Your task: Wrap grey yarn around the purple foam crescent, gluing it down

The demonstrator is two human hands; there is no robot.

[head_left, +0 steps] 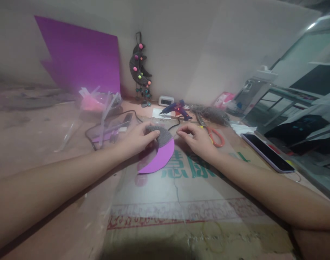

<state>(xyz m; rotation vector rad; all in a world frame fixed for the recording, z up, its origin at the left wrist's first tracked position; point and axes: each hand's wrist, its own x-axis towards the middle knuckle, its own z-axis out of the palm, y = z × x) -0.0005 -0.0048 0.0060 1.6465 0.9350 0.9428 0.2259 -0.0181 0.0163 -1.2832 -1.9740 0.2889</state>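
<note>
A purple crescent-shaped cutout (161, 157) lies on a sheet of cardboard (192, 202), its upper end wrapped in grey yarn (162, 134). My left hand (139, 139) grips that wrapped end, thumb pressed on the yarn. My right hand (199, 139) rests just to the right with the fingers curled and pinched together near the crescent's tip; a thin strand may be in them, but it is too fine to make out. Orange-handled scissors (215, 135) lie right beside my right hand.
A blue hot glue gun (177, 108) with a lit red lamp stands behind the hands, its black cable (100, 126) looping left. A phone (266, 151) lies at right. A finished yarn moon (140, 68), a purple sheet (81, 57), clear bags (100, 103) and a grey yarn bundle (212, 113) sit at the back.
</note>
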